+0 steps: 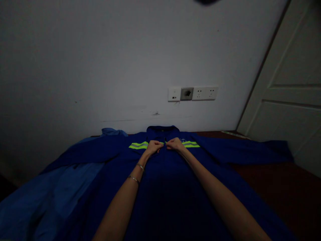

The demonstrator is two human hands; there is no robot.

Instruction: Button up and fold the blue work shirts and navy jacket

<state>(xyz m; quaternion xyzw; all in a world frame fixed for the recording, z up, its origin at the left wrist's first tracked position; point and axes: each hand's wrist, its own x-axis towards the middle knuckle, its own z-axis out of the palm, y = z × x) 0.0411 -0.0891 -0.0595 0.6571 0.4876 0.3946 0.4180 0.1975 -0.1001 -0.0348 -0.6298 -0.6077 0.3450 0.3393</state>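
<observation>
A dark blue work jacket (170, 187) lies spread flat, its collar (162, 130) toward the wall and a yellow-green reflective band (138, 145) across the chest. My left hand (153, 147) and my right hand (174, 144) meet at the front opening just below the collar. Both are closed, each pinching one edge of the jacket front. Two thin bangles (140, 166) ring my left forearm. What sits between the fingertips is too small to make out.
A lighter blue garment (62, 187) lies under the jacket at left. The dark brown surface (281, 187) shows at right. On the white wall sits a row of sockets (192, 93). A white door (291, 87) stands at right.
</observation>
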